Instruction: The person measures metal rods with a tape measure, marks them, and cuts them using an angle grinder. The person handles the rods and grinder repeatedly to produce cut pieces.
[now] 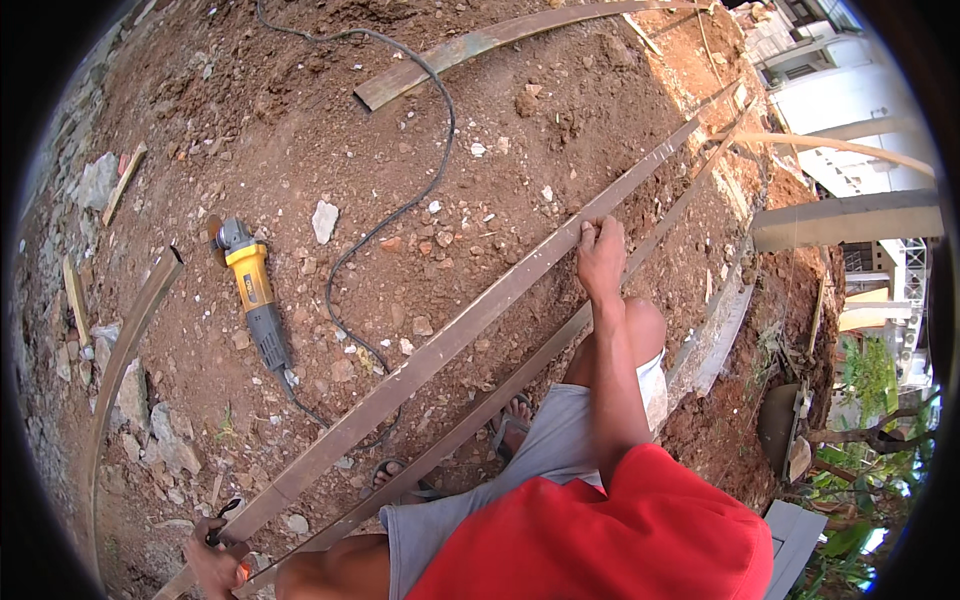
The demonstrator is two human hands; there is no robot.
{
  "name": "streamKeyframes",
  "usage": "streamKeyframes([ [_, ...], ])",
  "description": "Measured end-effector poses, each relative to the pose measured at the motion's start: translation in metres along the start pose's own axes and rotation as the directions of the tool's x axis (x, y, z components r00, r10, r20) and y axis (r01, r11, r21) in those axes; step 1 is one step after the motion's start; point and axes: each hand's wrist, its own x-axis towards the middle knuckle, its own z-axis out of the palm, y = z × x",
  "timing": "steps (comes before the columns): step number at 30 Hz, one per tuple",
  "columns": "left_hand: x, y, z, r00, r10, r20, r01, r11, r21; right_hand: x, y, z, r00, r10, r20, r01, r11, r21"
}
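Observation:
A long brown metal bar (440, 350) runs slantwise from the lower left to the upper right, above the soil. My right hand (602, 258) pinches its edge beyond the middle, arm stretched out. Down at the bar's near left end, my left hand (215, 560) is closed around a small dark object (212, 536); a bit of orange (243, 571) shows by the fingers, and its kind is unclear. A second brown bar (490, 405) lies roughly parallel, nearer my body, passing by my sandalled feet. Part of the left hand is cut off by the dark rim.
A yellow and grey angle grinder (254, 290) lies on the stony soil to the left, its black cord (447, 130) looping across the ground. Another metal bar (455, 52) lies at the far side, and one (125, 345) at the left. Concrete posts (845, 220) stand at right.

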Motion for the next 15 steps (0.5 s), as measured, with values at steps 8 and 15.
streamKeyframes([
  [8, 0.001, 0.014, -0.002, 1.0, -0.009, 0.003, 0.009, 0.999, 0.041, 0.0, -0.019, -0.012, 0.998, -0.004, 0.056, -0.002, 0.994, 0.112],
  [15, -0.002, 0.028, -0.006, 1.0, -0.022, 0.004, 0.022, 1.0, 0.014, 0.005, -0.005, -0.002, 0.999, 0.023, 0.042, -0.025, 0.998, 0.064],
])
